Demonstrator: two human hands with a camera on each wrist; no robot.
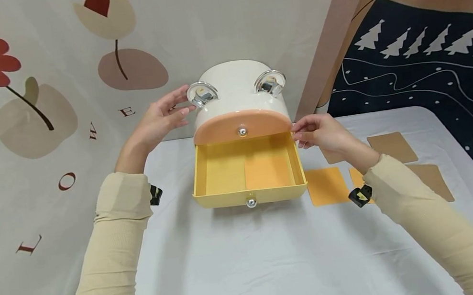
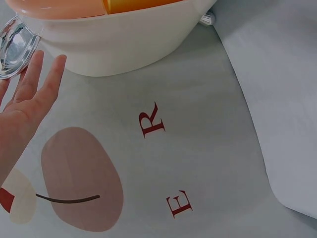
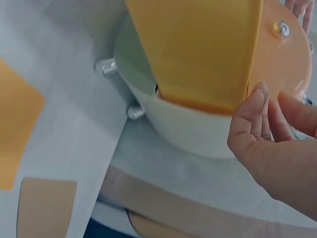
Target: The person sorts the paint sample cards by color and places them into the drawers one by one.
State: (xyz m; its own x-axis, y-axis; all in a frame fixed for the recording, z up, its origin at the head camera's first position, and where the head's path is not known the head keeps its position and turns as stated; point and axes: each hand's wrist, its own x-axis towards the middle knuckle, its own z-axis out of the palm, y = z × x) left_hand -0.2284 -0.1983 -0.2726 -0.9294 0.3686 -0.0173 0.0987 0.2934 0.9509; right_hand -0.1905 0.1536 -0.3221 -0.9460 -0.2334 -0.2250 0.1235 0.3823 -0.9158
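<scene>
A cream-white storage box [image 1: 236, 90] with a rounded top stands on the white-covered table [image 1: 248, 261], near its far edge against the flower-printed backdrop [image 1: 40, 91]. Its lower yellow drawer [image 1: 248, 172] is pulled out toward the person, with an orange card [image 1: 266, 171] lying flat in the right half of its floor and a silver knob [image 1: 251, 202] on its front. Above it the peach upper drawer [image 1: 241, 125] sits closed. The left hand [image 1: 160, 119] rests with straight, spread fingers by the left side of the box, fingertips at the left clear ring handle [image 1: 202, 94]; it holds nothing. The right hand [image 1: 321, 132] is at the right side of the box, level with the upper drawer's corner, fingers loosely bent and touching it, gripping nothing. To the right of the box more orange cards [image 1: 327, 186] and brown cards [image 1: 392, 147] lie flat on the table.
</scene>
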